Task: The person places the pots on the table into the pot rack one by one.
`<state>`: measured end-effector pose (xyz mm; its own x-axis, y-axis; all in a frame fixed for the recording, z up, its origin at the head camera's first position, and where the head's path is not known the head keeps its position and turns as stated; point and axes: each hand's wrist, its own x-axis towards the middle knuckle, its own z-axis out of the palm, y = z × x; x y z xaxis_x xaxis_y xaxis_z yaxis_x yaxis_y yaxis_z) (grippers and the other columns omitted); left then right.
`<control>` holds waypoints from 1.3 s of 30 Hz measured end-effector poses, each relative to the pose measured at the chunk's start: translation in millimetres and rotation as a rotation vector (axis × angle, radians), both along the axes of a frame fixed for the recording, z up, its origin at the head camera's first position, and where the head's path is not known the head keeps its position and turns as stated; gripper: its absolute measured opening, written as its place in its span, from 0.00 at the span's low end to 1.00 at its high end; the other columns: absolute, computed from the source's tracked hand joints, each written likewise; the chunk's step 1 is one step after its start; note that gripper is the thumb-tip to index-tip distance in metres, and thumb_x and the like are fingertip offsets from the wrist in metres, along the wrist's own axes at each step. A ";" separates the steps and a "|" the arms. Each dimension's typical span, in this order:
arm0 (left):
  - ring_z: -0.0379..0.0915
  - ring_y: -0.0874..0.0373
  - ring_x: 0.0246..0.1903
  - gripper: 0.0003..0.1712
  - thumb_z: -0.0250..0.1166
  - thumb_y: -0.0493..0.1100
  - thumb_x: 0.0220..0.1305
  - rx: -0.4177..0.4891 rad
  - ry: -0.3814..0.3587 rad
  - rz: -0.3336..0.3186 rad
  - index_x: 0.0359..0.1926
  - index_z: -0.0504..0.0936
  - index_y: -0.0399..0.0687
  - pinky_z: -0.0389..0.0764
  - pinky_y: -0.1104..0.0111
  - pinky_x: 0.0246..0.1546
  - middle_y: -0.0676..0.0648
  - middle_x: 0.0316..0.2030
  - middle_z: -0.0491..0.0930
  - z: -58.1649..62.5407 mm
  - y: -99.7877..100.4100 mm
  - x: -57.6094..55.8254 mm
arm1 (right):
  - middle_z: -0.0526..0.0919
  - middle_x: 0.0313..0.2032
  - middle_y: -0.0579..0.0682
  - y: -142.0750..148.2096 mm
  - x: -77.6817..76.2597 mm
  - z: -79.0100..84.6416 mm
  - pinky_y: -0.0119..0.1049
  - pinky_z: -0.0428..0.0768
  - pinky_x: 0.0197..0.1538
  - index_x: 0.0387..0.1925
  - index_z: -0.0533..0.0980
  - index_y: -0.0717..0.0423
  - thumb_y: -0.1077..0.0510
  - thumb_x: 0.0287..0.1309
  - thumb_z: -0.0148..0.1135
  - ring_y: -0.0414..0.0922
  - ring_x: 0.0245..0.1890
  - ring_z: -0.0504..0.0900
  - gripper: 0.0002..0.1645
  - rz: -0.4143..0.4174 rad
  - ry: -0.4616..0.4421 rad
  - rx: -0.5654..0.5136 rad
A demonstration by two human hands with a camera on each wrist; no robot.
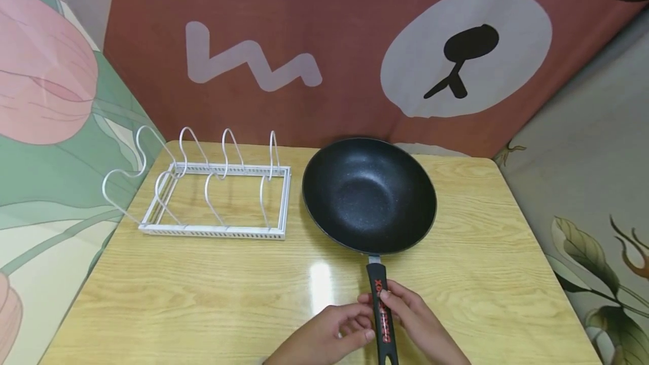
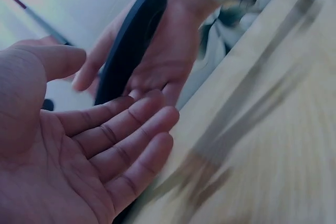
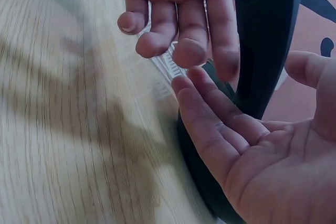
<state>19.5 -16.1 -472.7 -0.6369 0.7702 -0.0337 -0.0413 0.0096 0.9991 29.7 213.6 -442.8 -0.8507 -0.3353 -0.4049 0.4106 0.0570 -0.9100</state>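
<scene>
A black wok (image 1: 367, 196) sits toward the back of the wooden table, its black handle (image 1: 382, 303) with red lettering pointing at me. My right hand (image 1: 418, 317) is at the handle's right side, thumb tip at its edge and fingers reaching beneath. In the right wrist view those fingers (image 3: 210, 124) are nearly straight under the handle, palm up. My left hand (image 1: 329, 334) is at the handle's left side, holding nothing. Its fingers (image 2: 123, 148) are loosely extended with the palm up in the left wrist view, the fingertips close to the handle's underside.
A white rack (image 1: 213, 232) with several upright wire loops stands on the table (image 1: 203, 292), left of the wok. A red-brown cloth (image 1: 350, 32) with a printed face hangs behind the table. Patterned cloths border the left and right sides.
</scene>
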 end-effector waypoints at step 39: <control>0.81 0.61 0.47 0.15 0.46 0.41 0.79 0.639 -0.705 -0.173 0.59 0.71 0.42 0.77 0.70 0.54 0.50 0.43 0.83 -14.5 51.4 16.3 | 0.82 0.54 0.61 -3.4 -6.2 -1.9 0.41 0.72 0.62 0.75 0.58 0.62 0.56 0.82 0.38 0.54 0.58 0.76 0.27 -0.019 -0.343 -0.746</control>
<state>35.8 35.3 -487.2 -0.5068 0.8571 0.0927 -0.6826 -0.4646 0.5641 23.5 210.2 -444.8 -0.7286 -0.6058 -0.3196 0.6675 -0.5234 -0.5297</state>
